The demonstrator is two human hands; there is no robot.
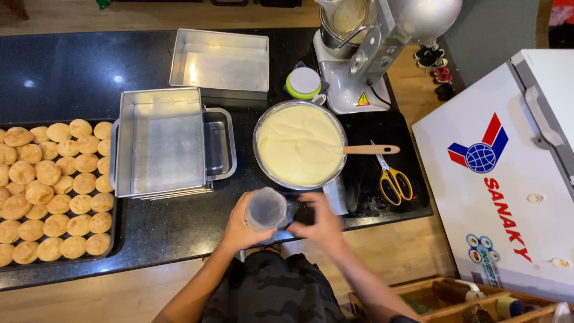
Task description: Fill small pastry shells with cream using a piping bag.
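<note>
The left hand [240, 227] wraps a clear plastic cup [266, 209]; the right hand [320, 224] grips its dark near-right end (blurred) — probably light, smooth, slightly squashy — best held round the middle.

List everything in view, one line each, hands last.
pastry puffs: dozens, golden, on dark tray at left
square tins: several stacked, silver, centre; one more behind
pan of cream: one, pale yellow, wooden handle
scissors: one, yellow handles
stand mixer: one, silver, at back
chest freezer: one, white, right
clear cup: one, held
left hand: grips cup
right hand: on dark item, blurred
</note>
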